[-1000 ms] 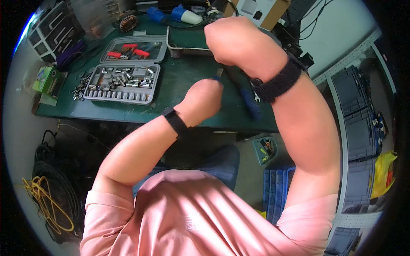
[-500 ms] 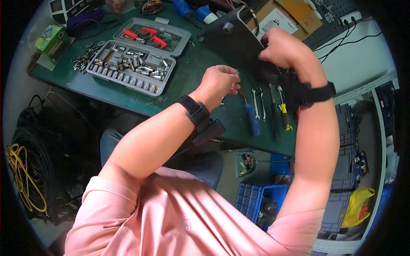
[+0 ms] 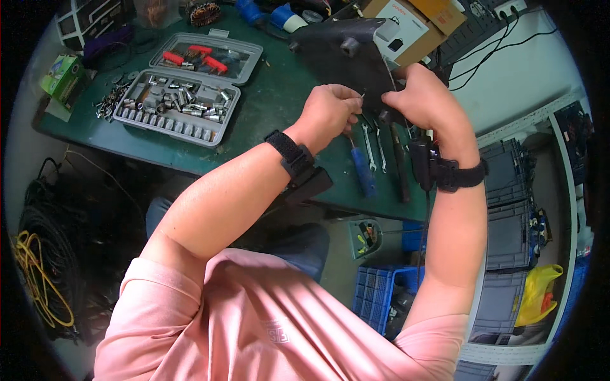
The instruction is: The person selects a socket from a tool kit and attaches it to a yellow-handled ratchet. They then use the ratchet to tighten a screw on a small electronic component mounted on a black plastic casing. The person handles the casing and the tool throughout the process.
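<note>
Left hand [image 3: 327, 113]: fingers pinched shut on a small thin metal pin [image 3: 362, 96], tip aimed at the dark metal plate [image 3: 346, 54]; right hand [image 3: 424, 96] fingers clamped on that plate's near edge, holding it tilted up off the green surface [image 3: 279, 95]. Both forearms reach forward, wrists strapped with black bands, hands almost touching. Plate's long axis runs away from the person; blue-handled screwdriver [image 3: 361, 168] and wrenches [image 3: 375, 143] lie just below the hands, open socket set case [image 3: 184, 105] well to the left.

Matt dark metal plate [image 3: 346, 54]
</note>
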`<state>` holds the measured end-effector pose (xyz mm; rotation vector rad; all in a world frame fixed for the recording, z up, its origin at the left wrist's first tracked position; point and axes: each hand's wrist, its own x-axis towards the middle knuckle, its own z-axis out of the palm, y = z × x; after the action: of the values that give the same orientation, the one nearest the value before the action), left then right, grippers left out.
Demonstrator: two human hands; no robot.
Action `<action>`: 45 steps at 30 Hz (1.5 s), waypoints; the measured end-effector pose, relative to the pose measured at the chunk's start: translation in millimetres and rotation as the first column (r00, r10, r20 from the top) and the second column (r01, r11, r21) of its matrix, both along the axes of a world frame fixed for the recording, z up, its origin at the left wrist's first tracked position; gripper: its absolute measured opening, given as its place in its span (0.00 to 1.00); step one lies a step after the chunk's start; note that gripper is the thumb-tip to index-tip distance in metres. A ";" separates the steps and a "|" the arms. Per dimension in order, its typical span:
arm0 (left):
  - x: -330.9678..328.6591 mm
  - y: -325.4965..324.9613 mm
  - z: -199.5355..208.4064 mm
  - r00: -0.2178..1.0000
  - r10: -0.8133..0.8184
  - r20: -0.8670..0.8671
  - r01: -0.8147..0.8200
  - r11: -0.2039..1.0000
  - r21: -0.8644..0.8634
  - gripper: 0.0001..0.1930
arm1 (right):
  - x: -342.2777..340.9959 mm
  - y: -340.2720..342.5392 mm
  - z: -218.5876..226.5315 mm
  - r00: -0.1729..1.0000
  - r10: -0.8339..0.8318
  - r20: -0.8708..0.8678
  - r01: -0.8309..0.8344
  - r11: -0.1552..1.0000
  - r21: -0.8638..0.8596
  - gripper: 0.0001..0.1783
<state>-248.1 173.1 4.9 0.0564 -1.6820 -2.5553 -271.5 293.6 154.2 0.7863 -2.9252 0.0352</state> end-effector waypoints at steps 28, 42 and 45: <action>0.2 -5.4 0.9 1.000 0.005 0.002 -0.005 0.994 -0.105 0.10 | 15.0 -1.2 0.2 0.997 -0.070 0.016 0.068 0.992 0.102 0.27; 0.1 -5.6 1.0 1.000 0.004 -0.001 -0.005 0.992 -0.127 0.10 | 17.5 -2.2 -1.8 0.997 -0.076 0.003 0.075 0.991 0.109 0.26; 1.3 -6.0 3.1 1.000 -0.016 0.019 0.018 0.996 -0.085 0.10 | 16.7 -1.2 -3.3 0.998 -0.068 -0.015 0.070 0.992 0.107 0.26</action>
<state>-246.8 167.2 8.0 0.0608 -1.8032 -2.4992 -254.8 292.4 150.9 0.6963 -2.9622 -0.1332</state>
